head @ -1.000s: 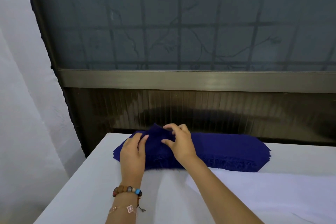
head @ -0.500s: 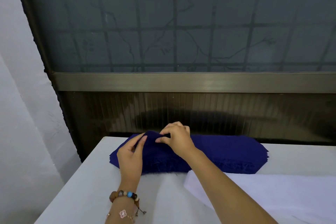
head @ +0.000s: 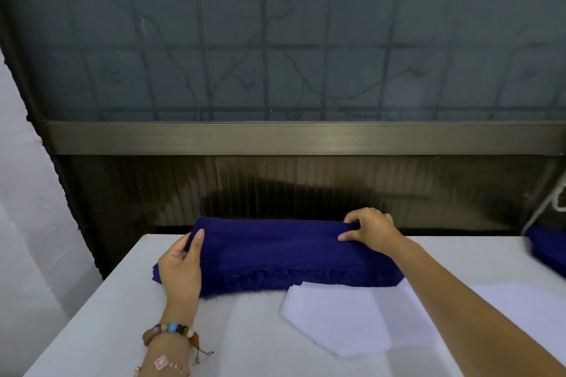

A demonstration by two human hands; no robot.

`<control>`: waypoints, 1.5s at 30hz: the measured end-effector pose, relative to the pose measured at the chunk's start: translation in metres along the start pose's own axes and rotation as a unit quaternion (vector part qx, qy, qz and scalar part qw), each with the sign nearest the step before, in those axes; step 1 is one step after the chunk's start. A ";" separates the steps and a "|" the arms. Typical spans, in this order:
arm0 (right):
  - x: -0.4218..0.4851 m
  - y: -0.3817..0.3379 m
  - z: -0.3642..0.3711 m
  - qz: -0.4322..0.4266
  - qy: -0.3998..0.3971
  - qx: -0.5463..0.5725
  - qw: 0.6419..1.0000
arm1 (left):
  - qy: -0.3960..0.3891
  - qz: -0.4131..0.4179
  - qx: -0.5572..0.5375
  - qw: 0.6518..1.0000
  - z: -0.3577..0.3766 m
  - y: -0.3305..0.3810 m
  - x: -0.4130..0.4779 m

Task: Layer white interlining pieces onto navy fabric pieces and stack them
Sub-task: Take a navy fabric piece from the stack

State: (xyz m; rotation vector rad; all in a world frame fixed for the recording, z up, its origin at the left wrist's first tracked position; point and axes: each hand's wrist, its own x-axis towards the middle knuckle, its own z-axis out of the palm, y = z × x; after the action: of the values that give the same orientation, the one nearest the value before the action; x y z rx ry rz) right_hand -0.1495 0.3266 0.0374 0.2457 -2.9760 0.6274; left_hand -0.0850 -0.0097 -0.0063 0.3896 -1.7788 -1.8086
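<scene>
A thick stack of navy fabric pieces point(head: 275, 275) with frayed edges lies along the far edge of the white table point(head: 101, 333). The top navy piece point(head: 269, 242) is raised off the stack and stretched between both hands. My left hand point(head: 182, 263) pinches its left end. My right hand point(head: 372, 229) pinches its right end, further back. White interlining pieces point(head: 340, 315) lie flat on the table just in front of the stack, partly under my right forearm.
A dark framed window panel point(head: 291, 138) stands right behind the table. More navy fabric point(head: 549, 251) lies at the far right edge of view. A white curtain point(head: 27, 223) hangs at the left, beside the table's left edge.
Both hands were close together at the left of the stack, picking at the top piece. My right hand has slid to the right end, and the top piece is now lifted and spread.
</scene>
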 end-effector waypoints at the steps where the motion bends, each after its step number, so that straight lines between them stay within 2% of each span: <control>1: -0.004 0.011 -0.005 0.018 0.004 -0.004 1.000 | -0.001 -0.002 0.002 1.000 0.000 -0.001 0.000; 7: -0.023 0.060 -0.026 0.116 0.042 -0.007 0.992 | -0.015 -0.016 0.013 1.000 -0.003 -0.004 0.001; 11: -0.031 0.075 -0.020 0.160 0.072 0.121 0.977 | -0.016 -0.032 0.005 0.999 -0.003 -0.002 0.000; 16: -0.049 0.076 -0.009 0.199 0.204 0.335 0.898 | 0.035 -0.060 -0.065 0.995 -0.007 0.008 -0.004; 22: -0.079 0.054 -0.026 0.133 0.309 0.425 0.840 | 0.043 -0.033 -0.118 0.992 -0.019 0.034 -0.014; 26: -0.113 0.046 -0.041 0.129 0.320 0.462 0.817 | 0.020 -0.024 -0.101 0.994 -0.033 0.047 -0.030; 29: -0.147 0.052 -0.040 0.161 0.304 0.459 0.819 | -0.001 -0.052 -0.067 0.996 -0.045 0.047 -0.049; 33: -0.200 0.060 -0.031 0.196 0.293 0.412 0.840 | 0.002 -0.075 -0.008 0.997 -0.066 0.040 -0.088; 40: -0.261 0.067 -0.012 0.179 0.282 0.296 0.895 | -0.056 -0.001 0.185 0.981 -0.101 0.012 -0.126; 45: -0.290 0.072 0.003 0.189 0.258 0.243 0.916 | -0.072 0.035 0.241 0.967 -0.114 0.002 -0.152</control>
State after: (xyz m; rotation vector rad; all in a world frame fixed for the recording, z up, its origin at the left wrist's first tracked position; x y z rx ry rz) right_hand 0.1224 0.4302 -0.0286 -0.4191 -2.3225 1.2480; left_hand 0.1017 -0.0144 -0.0402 0.3787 -2.3044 -1.3704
